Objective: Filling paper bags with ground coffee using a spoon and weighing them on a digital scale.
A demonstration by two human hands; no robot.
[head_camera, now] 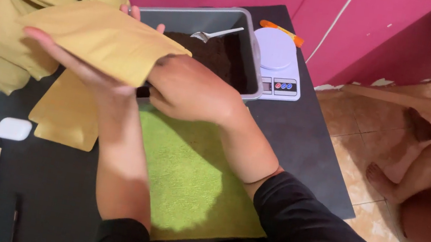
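Pouch: a flat mustard-yellow paper pouch (104,38) is held up over the black bench (306,136), long axis running left to right, just in front of the tray.
Left hand (81,66): spread flat beneath the pouch, fingertips showing past its far edge.
Right hand (192,88): closed on the pouch's right end; equally near.
Tray: a grey plastic tray of dark brown powder (221,52) with a metal spoon (213,34) lies directly behind.
Surroundings: a white digital scale (279,61), a green towel (189,175), spare yellow pouches (68,114).
Obstruction: none is seen between pouch and tray.
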